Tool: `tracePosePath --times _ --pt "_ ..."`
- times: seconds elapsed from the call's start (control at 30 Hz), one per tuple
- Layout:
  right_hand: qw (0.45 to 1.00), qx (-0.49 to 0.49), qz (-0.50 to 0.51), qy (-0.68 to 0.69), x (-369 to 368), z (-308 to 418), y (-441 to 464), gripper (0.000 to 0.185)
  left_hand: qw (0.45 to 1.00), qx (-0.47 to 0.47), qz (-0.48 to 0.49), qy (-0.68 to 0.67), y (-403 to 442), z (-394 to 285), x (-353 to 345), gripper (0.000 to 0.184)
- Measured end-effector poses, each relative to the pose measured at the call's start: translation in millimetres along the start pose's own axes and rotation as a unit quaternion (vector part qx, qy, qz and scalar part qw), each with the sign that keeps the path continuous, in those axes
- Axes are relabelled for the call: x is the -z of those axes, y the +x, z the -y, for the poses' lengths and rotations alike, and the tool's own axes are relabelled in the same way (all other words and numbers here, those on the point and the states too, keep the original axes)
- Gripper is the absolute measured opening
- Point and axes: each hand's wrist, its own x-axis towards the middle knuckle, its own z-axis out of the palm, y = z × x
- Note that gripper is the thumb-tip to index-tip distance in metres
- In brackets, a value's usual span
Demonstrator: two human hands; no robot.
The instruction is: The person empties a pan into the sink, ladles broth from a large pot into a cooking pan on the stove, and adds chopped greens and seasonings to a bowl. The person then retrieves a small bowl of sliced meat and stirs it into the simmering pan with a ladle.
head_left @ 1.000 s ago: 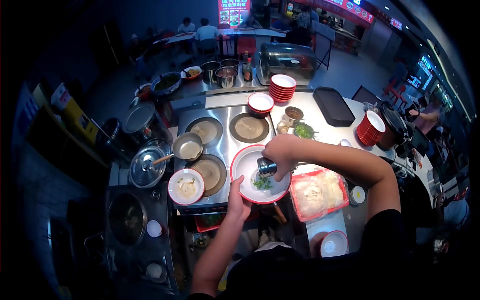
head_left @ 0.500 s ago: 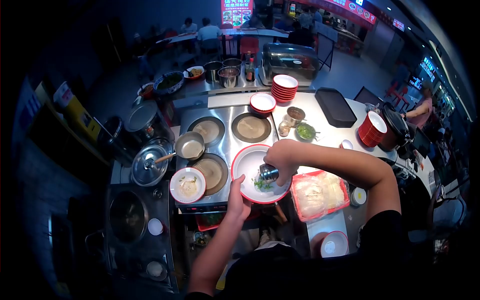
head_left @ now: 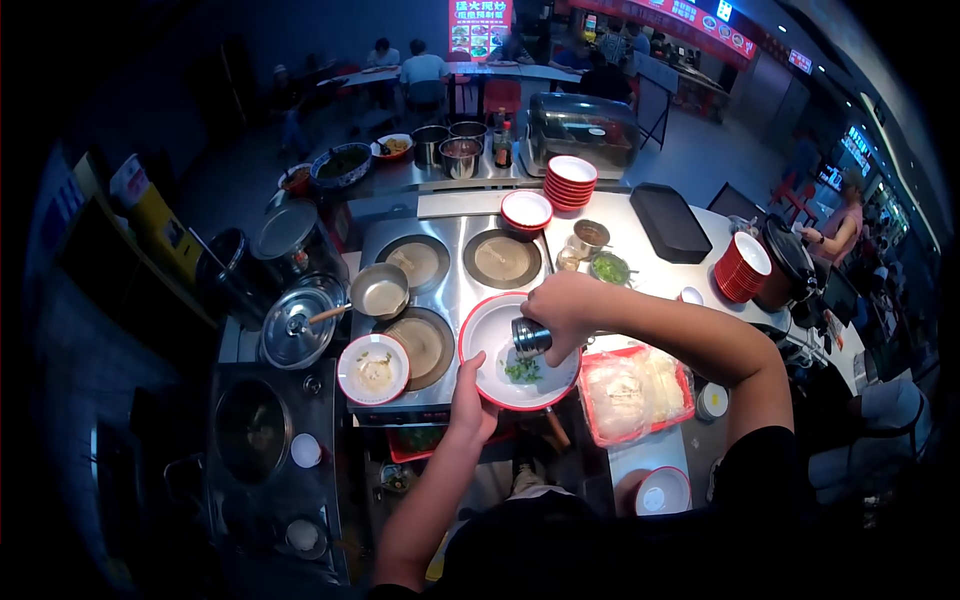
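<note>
A large white bowl with a red rim (head_left: 490, 335) is held over the front edge of the steel stove, with chopped green onion (head_left: 522, 371) at its bottom. My left hand (head_left: 473, 408) grips the bowl's lower left side, thumb over the rim. Above the bowl my right hand (head_left: 568, 310) is closed around a shaker (head_left: 530, 337), tilted sideways with its metal top toward the bowl's inside. Most of the shaker is hidden by the fingers. To the left, a smaller bowl (head_left: 374, 368) with some residue sits on the stove's corner.
A saucepan (head_left: 380, 292) rests between round burners (head_left: 502, 259). A red tray of wrapped dough-like food (head_left: 625, 395) lies right of the bowl. Behind it are a cup of green onion (head_left: 609, 267) and stacked bowls (head_left: 570, 182). Another person (head_left: 840, 225) stands at far right.
My right hand and the shaker have shifted slightly left over the bowl, and the shaker's angle has changed a little. My left hand still holds the bowl.
</note>
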Motion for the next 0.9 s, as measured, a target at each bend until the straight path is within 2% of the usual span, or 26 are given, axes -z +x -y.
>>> tracePosePath --times 0.07,0.2,0.27,0.43,0.53,0.67,0.7,0.73,0.8,0.9 --pt "0.997 -0.012 0.070 -0.012 5.5 12.1 -1.4 0.053 1.000 -0.007 0.001 0.008 -2.4 0.6 1.5 0.054" --pt "0.999 0.007 -0.029 -0.011 1.4 2.8 1.0 0.052 1.000 -0.016 -0.002 0.010 -3.0 1.5 -1.7 0.055" --pt "0.996 -0.004 0.088 -0.014 -2.0 18.2 1.8 0.052 1.000 -0.015 0.008 0.012 -3.3 0.9 -0.7 0.054" --pt "1.000 -0.010 -0.007 -0.005 5.7 12.9 -5.6 0.054 1.000 -0.015 0.014 -0.012 -5.1 1.0 0.0 0.046" --pt "0.997 0.001 0.072 -0.032 -10.2 19.5 -2.6 0.056 1.000 -0.019 0.005 0.008 -5.8 1.7 0.0 0.046" --pt "0.999 -0.020 -0.041 0.009 -2.2 12.6 -11.1 0.056 1.000 0.005 0.007 -0.007 -14.5 -3.0 -7.7 0.047" --pt "1.000 0.014 -0.017 0.010 -10.7 17.2 -8.5 0.054 1.000 0.007 0.020 -0.006 -11.4 -2.1 -5.4 0.049" --pt "0.999 -0.009 0.042 0.005 -14.1 22.7 -8.6 0.054 1.000 -0.002 0.018 0.009 -10.7 -0.3 -3.9 0.049" --pt "1.000 -0.015 0.015 0.010 -12.9 17.3 -12.2 0.054 0.999 -0.027 0.016 0.030 -10.5 2.3 -7.9 0.050" --pt "0.999 -0.006 -0.033 0.021 -7.7 17.1 -17.4 0.055 0.999 -0.001 0.035 -0.002 -14.3 0.4 -9.8 0.049"
